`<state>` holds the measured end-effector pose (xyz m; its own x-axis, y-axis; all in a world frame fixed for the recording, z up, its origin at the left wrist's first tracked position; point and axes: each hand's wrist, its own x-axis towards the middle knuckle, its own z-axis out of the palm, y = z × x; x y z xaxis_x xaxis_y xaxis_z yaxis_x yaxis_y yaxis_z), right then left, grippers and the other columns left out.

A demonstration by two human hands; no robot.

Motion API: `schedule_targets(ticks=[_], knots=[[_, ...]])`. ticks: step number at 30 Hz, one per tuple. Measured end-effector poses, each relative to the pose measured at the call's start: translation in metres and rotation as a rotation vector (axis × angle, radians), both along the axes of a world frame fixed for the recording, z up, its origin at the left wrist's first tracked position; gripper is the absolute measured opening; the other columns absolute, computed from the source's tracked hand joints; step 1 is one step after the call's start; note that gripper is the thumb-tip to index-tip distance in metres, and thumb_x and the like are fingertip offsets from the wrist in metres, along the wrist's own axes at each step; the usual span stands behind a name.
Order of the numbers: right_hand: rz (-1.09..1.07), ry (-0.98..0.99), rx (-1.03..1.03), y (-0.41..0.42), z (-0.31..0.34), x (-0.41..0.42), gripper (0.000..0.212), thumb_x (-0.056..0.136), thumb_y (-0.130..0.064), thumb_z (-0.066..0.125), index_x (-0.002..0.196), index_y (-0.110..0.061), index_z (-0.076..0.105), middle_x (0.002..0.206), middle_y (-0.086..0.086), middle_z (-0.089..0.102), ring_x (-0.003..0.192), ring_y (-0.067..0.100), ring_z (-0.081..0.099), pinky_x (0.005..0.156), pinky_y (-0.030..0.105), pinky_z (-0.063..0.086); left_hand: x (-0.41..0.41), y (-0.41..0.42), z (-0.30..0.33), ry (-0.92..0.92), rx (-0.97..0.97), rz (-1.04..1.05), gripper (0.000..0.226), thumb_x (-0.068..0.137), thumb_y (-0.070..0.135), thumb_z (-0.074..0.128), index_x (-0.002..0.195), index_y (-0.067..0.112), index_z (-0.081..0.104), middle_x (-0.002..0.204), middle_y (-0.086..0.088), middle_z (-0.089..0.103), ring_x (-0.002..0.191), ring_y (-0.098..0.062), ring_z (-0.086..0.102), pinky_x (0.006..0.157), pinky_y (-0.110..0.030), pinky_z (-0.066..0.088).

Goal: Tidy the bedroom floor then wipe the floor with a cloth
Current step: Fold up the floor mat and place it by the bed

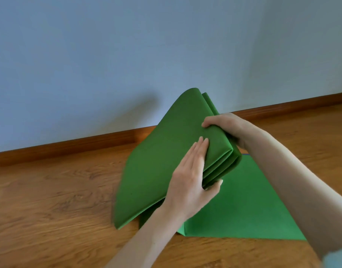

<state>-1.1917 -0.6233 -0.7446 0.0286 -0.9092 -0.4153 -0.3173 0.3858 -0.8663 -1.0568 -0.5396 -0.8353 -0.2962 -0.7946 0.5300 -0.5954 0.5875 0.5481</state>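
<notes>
A green foam mat [156, 161] is folded into several layers and lifted at an angle off the wooden floor [50, 200]. Its last panel [243, 206] still lies flat on the floor. My left hand [191, 176] holds the folded stack at its near edge, fingers flat on the top layer and thumb under the layers. My right hand [222, 126] grips the upper fold, thumb on top and fingers hidden behind it. No cloth is in view.
A pale blue wall [127, 55] stands close behind the mat, with a brown wooden skirting board [69, 146] along its foot. Bare wooden floor stretches to the left and to the right of the mat.
</notes>
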Motion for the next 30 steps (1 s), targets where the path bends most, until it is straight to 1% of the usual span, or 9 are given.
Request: schedule_targets(ticks=[2, 4, 8, 11, 14, 19, 22, 26, 30], knots=[[-0.041, 0.010, -0.044, 0.007, 0.000, -0.012, 0.024, 0.078, -0.019, 0.066, 0.098, -0.006, 0.065, 0.081, 0.010, 0.070, 0.061, 0.020, 0.067, 0.052, 0.023, 0.053, 0.007, -0.001, 0.003, 0.058, 0.182, -0.190, 0.071, 0.086, 0.042, 0.055, 0.147, 0.021, 0.025, 0.154, 0.004, 0.028, 0.141, -0.008, 0.024, 0.114, -0.031, 0.026], [-0.065, -0.001, -0.121, 0.012, 0.003, -0.022, 0.026, 0.075, -0.016, 0.067, 0.099, -0.007, 0.067, 0.085, 0.011, 0.072, 0.066, 0.022, 0.068, 0.056, 0.026, 0.054, 0.021, -0.006, 0.006, 0.254, 0.371, -0.306, 0.058, 0.090, 0.047, 0.041, 0.143, 0.027, 0.033, 0.151, 0.012, 0.032, 0.139, -0.002, 0.025, 0.114, -0.025, 0.023], [-0.096, -0.080, -0.240, 0.023, 0.013, -0.032, 0.019, 0.074, -0.010, 0.067, 0.092, -0.007, 0.070, 0.079, 0.011, 0.073, 0.059, 0.019, 0.068, 0.053, 0.025, 0.054, 0.060, -0.030, -0.013, 0.516, 0.458, 0.011, 0.040, 0.093, 0.048, 0.033, 0.127, 0.034, 0.049, 0.143, 0.011, 0.044, 0.135, -0.002, 0.034, 0.114, -0.027, 0.022], [-0.132, -0.125, -0.273, 0.033, 0.016, -0.045, 0.018, 0.074, -0.008, 0.067, 0.092, -0.007, 0.071, 0.079, 0.012, 0.073, 0.058, 0.019, 0.068, 0.049, 0.023, 0.052, 0.093, -0.048, -0.052, 0.271, 0.550, 0.355, 0.038, 0.101, 0.025, 0.037, 0.139, 0.022, 0.039, 0.151, 0.001, 0.033, 0.140, -0.014, 0.027, 0.115, -0.031, 0.017], [-0.208, -0.123, -0.268, 0.038, 0.016, -0.072, 0.018, 0.074, -0.010, 0.067, 0.092, -0.008, 0.071, 0.079, 0.012, 0.073, 0.060, 0.021, 0.068, 0.051, 0.025, 0.053, 0.108, -0.055, -0.089, 0.093, 0.694, 0.518, 0.053, 0.100, 0.036, 0.035, 0.148, 0.017, 0.023, 0.156, -0.005, 0.021, 0.143, -0.023, 0.018, 0.115, -0.051, 0.013], [-0.345, -0.077, -0.191, 0.047, 0.006, -0.134, 0.011, 0.078, -0.016, 0.065, 0.086, -0.010, 0.068, 0.070, 0.007, 0.070, 0.049, 0.017, 0.065, 0.044, 0.022, 0.049, 0.069, -0.054, -0.093, 0.500, 0.930, 0.410, 0.060, 0.098, 0.044, 0.035, 0.150, 0.030, 0.009, 0.156, -0.002, 0.021, 0.137, -0.029, 0.031, 0.111, -0.052, 0.028], [-0.419, -0.036, -0.077, 0.053, -0.014, -0.174, 0.014, 0.081, -0.021, 0.064, 0.088, -0.008, 0.064, 0.075, 0.010, 0.067, 0.050, 0.022, 0.064, 0.045, 0.025, 0.050, 0.032, -0.052, -0.089, 0.375, 0.832, 0.264, 0.060, 0.100, 0.037, 0.034, 0.151, 0.030, 0.003, 0.157, 0.006, 0.012, 0.141, -0.021, 0.023, 0.115, -0.046, 0.021], [-0.393, 0.087, 0.029, 0.063, -0.060, -0.205, 0.018, 0.089, -0.014, 0.054, 0.105, -0.008, 0.061, 0.086, 0.014, 0.066, 0.070, 0.028, 0.063, 0.059, 0.031, 0.051, -0.002, -0.049, -0.110, 0.085, 0.772, 0.169, 0.060, 0.101, 0.028, 0.031, 0.151, 0.023, -0.002, 0.158, 0.001, 0.005, 0.145, -0.016, 0.010, 0.116, -0.035, 0.012], [-0.390, 0.158, 0.108, 0.071, -0.105, -0.224, 0.027, 0.090, -0.011, 0.046, 0.116, -0.010, 0.056, 0.096, 0.016, 0.065, 0.081, 0.032, 0.063, 0.074, 0.040, 0.053, -0.026, -0.042, -0.128, 0.002, 0.794, 0.216, 0.057, 0.101, 0.028, 0.029, 0.151, 0.023, 0.001, 0.159, -0.005, 0.000, 0.142, -0.026, 0.020, 0.110, -0.040, 0.027]])
